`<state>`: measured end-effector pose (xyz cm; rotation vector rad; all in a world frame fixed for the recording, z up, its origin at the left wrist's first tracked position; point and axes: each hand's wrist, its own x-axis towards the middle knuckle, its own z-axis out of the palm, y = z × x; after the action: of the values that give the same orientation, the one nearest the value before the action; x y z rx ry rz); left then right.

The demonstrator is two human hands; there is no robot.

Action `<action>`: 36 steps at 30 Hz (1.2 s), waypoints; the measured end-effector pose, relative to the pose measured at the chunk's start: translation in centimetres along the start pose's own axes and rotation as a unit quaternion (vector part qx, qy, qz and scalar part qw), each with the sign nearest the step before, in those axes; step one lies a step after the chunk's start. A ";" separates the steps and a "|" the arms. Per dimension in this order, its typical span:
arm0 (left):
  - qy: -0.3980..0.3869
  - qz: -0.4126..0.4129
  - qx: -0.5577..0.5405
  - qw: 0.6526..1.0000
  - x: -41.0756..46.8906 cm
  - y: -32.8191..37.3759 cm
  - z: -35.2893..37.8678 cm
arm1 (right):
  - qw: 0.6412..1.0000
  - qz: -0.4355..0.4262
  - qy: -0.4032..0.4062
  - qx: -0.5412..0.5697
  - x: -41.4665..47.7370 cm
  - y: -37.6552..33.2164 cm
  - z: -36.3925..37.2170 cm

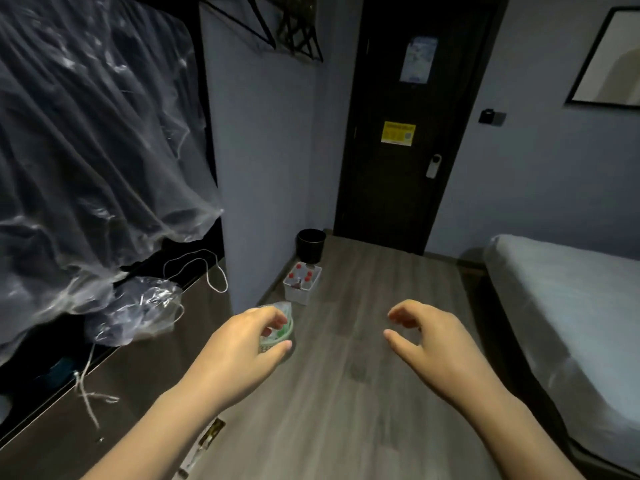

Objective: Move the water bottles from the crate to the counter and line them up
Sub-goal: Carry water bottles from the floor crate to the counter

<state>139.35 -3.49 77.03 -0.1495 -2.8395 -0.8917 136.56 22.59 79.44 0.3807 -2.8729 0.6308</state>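
Observation:
A small white crate (300, 293) stands on the wood floor by the wall corner, holding several clear water bottles (300, 274) with red caps. A dark counter (145, 362) runs along the left. My left hand (242, 344) and my right hand (433, 336) are stretched out in front of me above the floor, well short of the crate. Both have curled, parted fingers and hold nothing.
A green basket (282, 336) with a plastic bag sits on the floor just past my left hand. A black bin (310, 244) stands behind the crate near the dark door (408, 126). Plastic-covered clothes (90, 140) hang over the counter; a bed (568, 306) lies at right.

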 end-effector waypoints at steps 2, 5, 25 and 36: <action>-0.002 -0.001 -0.001 1.000 4.2 -0.2 1.5 | 1.000 0.007 0.000 0.005 3.5 2.6 0.9; -0.001 -0.002 0.002 1.000 10.5 -0.2 3.8 | 1.000 0.009 -0.004 0.012 8.9 6.4 1.9; -0.025 -0.100 -0.033 0.994 51.6 -7.7 14.4 | 0.996 0.020 -0.080 0.019 49.7 22.7 10.0; -0.059 -0.136 -0.057 0.987 73.6 -14.1 16.9 | 0.992 0.045 -0.120 0.020 71.2 27.2 15.0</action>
<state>62.96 -1.88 68.99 0.1828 -2.9655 -1.1350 59.28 25.08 71.37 0.3568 -3.1258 0.7036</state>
